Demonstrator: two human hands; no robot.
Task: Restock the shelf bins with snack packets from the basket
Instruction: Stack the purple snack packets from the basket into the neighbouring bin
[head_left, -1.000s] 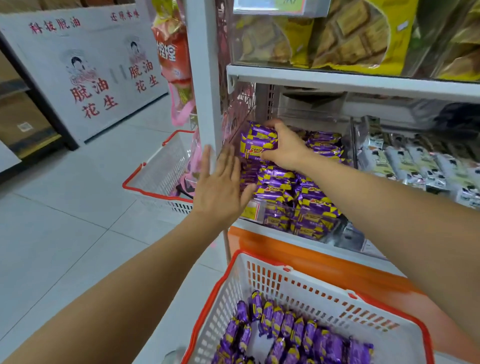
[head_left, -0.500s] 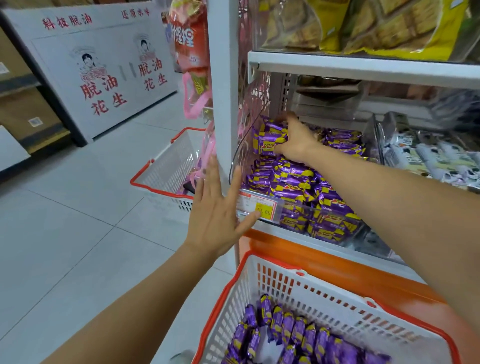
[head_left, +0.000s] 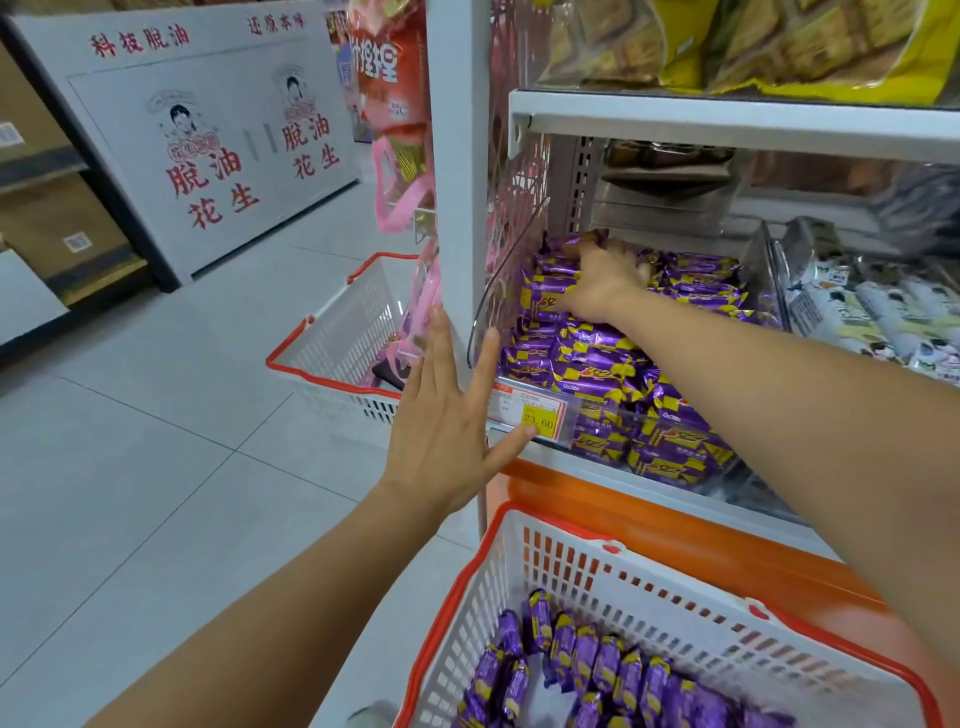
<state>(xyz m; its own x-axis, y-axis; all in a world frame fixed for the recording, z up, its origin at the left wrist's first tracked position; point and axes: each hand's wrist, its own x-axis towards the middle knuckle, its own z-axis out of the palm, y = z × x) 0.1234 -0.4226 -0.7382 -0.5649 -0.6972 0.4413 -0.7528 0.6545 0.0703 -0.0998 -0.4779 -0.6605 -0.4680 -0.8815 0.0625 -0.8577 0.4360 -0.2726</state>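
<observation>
Presumably squaring pile to make room; reaching right hand (head_left: 602, 283) to back of shelf bin (head_left: 497, 301), over purple snack packets (head_left: 597, 358); cannot tell whether its fingers grip or press; left hand (head_left: 447, 431) by price tag (head_left: 535, 415), fingers spread wide, empty, likely steadying; more packets below in basket (head_left: 571, 577).

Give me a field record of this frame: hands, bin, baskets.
left hand: open, fingers spread, beside the shelf post, thumb by the price tag
right hand: on the purple packets at the back of the bin; grip unclear
basket: below the shelf, holds more such packets
neighbour bin: white packets
second basket: on the floor, left of the post
</observation>
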